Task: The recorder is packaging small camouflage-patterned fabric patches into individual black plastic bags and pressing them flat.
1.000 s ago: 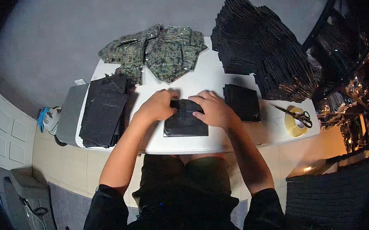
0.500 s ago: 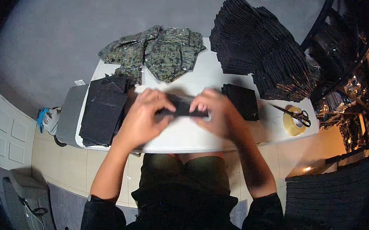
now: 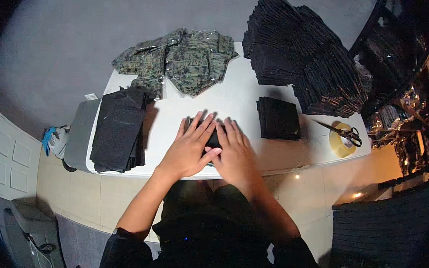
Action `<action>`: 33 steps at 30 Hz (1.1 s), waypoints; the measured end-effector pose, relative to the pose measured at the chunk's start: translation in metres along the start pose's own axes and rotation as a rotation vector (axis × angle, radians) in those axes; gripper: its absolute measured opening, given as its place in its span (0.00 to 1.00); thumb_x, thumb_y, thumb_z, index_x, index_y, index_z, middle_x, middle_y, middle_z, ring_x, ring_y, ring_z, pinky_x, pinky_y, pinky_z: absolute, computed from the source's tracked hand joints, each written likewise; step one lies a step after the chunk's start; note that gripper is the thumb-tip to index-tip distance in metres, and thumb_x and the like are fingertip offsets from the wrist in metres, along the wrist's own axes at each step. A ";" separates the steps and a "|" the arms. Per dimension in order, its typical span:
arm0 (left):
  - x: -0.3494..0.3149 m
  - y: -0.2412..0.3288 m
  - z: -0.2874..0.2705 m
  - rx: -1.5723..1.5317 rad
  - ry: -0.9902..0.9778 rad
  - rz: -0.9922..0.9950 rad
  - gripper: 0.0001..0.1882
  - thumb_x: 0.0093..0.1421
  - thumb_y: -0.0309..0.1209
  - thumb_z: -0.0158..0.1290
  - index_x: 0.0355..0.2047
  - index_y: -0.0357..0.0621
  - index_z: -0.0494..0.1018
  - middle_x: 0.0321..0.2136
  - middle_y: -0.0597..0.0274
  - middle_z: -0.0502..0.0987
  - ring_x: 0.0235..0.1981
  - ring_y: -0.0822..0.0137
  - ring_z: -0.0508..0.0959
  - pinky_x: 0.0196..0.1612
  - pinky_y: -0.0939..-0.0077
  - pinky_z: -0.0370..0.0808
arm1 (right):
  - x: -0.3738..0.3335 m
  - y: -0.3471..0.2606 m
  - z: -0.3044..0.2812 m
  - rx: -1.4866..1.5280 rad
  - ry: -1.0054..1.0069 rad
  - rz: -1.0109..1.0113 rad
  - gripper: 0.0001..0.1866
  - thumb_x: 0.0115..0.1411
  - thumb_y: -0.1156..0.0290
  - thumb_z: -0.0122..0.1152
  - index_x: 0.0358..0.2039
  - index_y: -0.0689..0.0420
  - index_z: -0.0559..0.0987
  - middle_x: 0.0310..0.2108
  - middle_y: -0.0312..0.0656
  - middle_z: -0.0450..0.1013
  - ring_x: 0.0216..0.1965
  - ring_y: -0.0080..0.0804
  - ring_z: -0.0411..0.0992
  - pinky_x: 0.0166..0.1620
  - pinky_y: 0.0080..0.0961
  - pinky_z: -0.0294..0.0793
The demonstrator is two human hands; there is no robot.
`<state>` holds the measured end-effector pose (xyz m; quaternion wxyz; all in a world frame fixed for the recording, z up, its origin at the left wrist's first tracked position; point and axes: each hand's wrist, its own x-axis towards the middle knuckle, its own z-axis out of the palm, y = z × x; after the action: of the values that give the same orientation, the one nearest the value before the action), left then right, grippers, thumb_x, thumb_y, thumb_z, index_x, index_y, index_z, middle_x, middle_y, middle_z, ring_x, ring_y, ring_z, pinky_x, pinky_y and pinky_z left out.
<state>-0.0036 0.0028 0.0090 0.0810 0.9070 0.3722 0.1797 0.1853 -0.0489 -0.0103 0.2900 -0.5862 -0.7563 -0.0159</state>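
Note:
A small black folded cloth piece lies on the white table near its front edge, mostly hidden under my hands. My left hand is flat on its left part, fingers stretched out and pointing away from me. On the right part rests my right hand, also flat with fingers extended. The two thumbs meet or overlap in the middle. To the left is a tall stack of flat black fabric pieces. A smaller stack of folded black pieces sits to the right of my hands.
Camouflage garments in clear plastic lie at the table's back. Big rows of folded black pieces fill the back right. Black scissors rest on a yellowish tape roll at the right end. A grey chair stands at the left.
Both hands have come down and closer together. Before, they held the black cloth raised between their fingers; now they press it flat on the table with open palms.

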 end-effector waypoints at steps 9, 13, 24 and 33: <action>0.007 -0.006 0.009 -0.008 -0.123 -0.056 0.45 0.75 0.58 0.48 0.81 0.39 0.58 0.83 0.50 0.55 0.85 0.41 0.48 0.82 0.29 0.42 | -0.005 0.000 0.016 -0.084 -0.157 0.046 0.43 0.75 0.50 0.56 0.78 0.70 0.64 0.81 0.66 0.55 0.83 0.63 0.51 0.81 0.61 0.49; 0.007 -0.011 0.012 -0.017 -0.077 -0.037 0.47 0.74 0.63 0.48 0.78 0.37 0.63 0.81 0.47 0.60 0.84 0.40 0.51 0.80 0.22 0.44 | -0.003 -0.004 0.011 -0.095 -0.198 0.047 0.42 0.76 0.51 0.55 0.79 0.70 0.62 0.81 0.66 0.54 0.83 0.62 0.49 0.81 0.62 0.48; 0.008 -0.010 0.015 0.069 -0.088 -0.045 0.42 0.76 0.56 0.48 0.79 0.41 0.62 0.79 0.47 0.63 0.80 0.39 0.57 0.80 0.31 0.52 | -0.014 0.001 0.012 -0.105 -0.190 0.020 0.43 0.75 0.47 0.54 0.78 0.66 0.65 0.81 0.66 0.54 0.83 0.64 0.50 0.80 0.67 0.48; 0.044 -0.058 -0.033 0.009 -0.101 -0.061 0.17 0.64 0.32 0.67 0.51 0.38 0.83 0.42 0.46 0.83 0.46 0.48 0.84 0.51 0.57 0.79 | -0.023 0.000 0.003 0.146 0.024 0.131 0.51 0.69 0.48 0.71 0.81 0.64 0.58 0.76 0.69 0.60 0.78 0.65 0.59 0.81 0.50 0.54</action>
<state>-0.0250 0.0759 0.0350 0.1009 0.9035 0.3959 0.1294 0.1868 -0.0677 -0.0235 0.3413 -0.6115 -0.7121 0.0514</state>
